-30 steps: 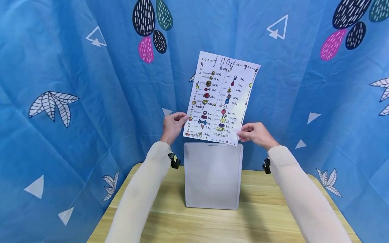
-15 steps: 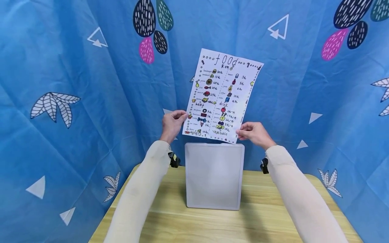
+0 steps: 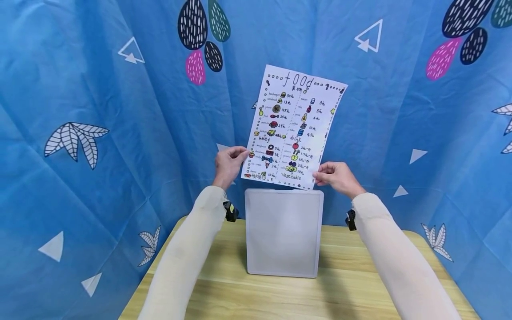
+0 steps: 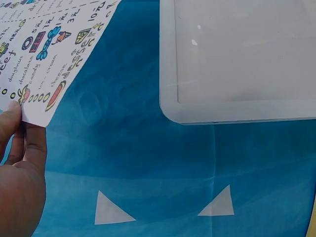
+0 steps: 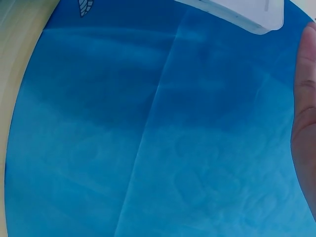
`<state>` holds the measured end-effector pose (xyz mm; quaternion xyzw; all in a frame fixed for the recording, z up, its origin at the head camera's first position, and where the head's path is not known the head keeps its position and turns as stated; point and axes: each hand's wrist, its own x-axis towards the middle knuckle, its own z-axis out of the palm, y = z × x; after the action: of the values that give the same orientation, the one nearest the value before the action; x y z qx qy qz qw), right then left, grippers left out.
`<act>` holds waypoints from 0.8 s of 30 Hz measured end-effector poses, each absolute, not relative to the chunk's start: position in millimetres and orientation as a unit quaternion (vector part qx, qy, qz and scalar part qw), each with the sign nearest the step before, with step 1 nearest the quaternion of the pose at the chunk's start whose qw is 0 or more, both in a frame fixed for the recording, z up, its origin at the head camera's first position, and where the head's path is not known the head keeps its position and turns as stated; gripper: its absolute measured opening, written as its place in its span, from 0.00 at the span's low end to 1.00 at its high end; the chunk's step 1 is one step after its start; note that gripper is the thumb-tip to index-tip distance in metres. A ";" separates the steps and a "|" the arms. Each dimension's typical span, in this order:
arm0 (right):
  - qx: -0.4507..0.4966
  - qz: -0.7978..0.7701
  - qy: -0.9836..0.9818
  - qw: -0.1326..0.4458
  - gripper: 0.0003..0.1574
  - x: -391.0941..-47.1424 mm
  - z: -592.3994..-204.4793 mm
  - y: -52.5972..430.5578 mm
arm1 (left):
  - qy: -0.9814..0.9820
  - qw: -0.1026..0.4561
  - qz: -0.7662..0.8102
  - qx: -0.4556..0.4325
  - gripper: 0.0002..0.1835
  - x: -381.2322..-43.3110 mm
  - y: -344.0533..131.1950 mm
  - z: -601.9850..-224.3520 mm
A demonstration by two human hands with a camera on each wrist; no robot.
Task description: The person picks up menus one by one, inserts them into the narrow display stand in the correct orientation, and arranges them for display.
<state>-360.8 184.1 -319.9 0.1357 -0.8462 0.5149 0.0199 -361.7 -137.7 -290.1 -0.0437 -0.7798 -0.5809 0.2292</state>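
A hand-drawn food menu sheet (image 3: 294, 129) is held up, tilted a little to the right, in front of the curtain. My left hand (image 3: 230, 165) pinches its left edge near the lower corner, thumb in front and fingers behind, as the left wrist view shows with the hand (image 4: 22, 173) on the sheet (image 4: 54, 64). At the lower right edge, my right hand (image 3: 338, 177) pinches the paper between thumb and fingers. Only part of that hand (image 5: 305, 108) appears in the right wrist view. Just below the sheet stands a pale grey-white flat case (image 3: 284, 233), upright on the table.
The wooden table (image 3: 352, 275) carries the upright case near its back edge. A blue patterned curtain (image 3: 152, 111) hangs behind and along both sides. Each wrist wears a small black camera, such as the left one (image 3: 230, 211).
The menu sheet and both hands stay nearly where they were, rising slightly and then settling a little. The whole head view has shifted slightly. Both hands keep their hold.
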 end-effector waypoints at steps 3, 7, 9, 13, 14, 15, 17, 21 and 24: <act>0.137 0.518 -0.845 0.015 0.17 -360.9 -320.5 186.2 | -0.781 0.225 -0.581 -0.041 0.09 -361.4 -136.4 -290.9; 0.141 0.519 -0.843 0.013 0.17 -362.0 -322.4 190.1 | -0.780 0.221 -0.584 -0.039 0.09 -361.8 -134.6 -292.9; 0.141 0.517 -0.844 0.013 0.16 -362.1 -323.2 191.5 | -0.781 0.217 -0.585 -0.035 0.09 -361.7 -133.9 -294.1; 0.140 0.514 -0.846 0.011 0.17 -361.2 -323.9 192.7 | -0.782 0.215 -0.584 -0.035 0.10 -361.0 -132.8 -296.4; 0.140 0.512 -0.847 0.011 0.17 -361.1 -324.2 193.0 | -0.784 0.215 -0.582 -0.034 0.10 -361.0 -132.5 -297.0; 0.140 0.510 -0.849 0.011 0.17 -361.0 -324.5 193.4 | -0.785 0.216 -0.580 -0.035 0.10 -360.9 -132.3 -297.7; 0.140 0.504 -0.852 0.012 0.17 -361.0 -325.4 194.3 | -0.786 0.216 -0.578 -0.035 0.10 -360.7 -131.8 -299.0; 0.142 0.495 -0.857 0.016 0.17 -361.4 -327.6 195.2 | -0.788 0.215 -0.576 -0.033 0.11 -360.4 -131.3 -302.1; 0.143 0.490 -0.860 0.020 0.16 -361.6 -328.9 195.7 | -0.786 0.214 -0.578 -0.034 0.11 -360.6 -131.3 -304.9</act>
<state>-361.6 195.7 -328.9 0.1433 -0.8598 0.4897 0.0198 -360.6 -131.3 -304.9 -0.0338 -0.7864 -0.5785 0.2140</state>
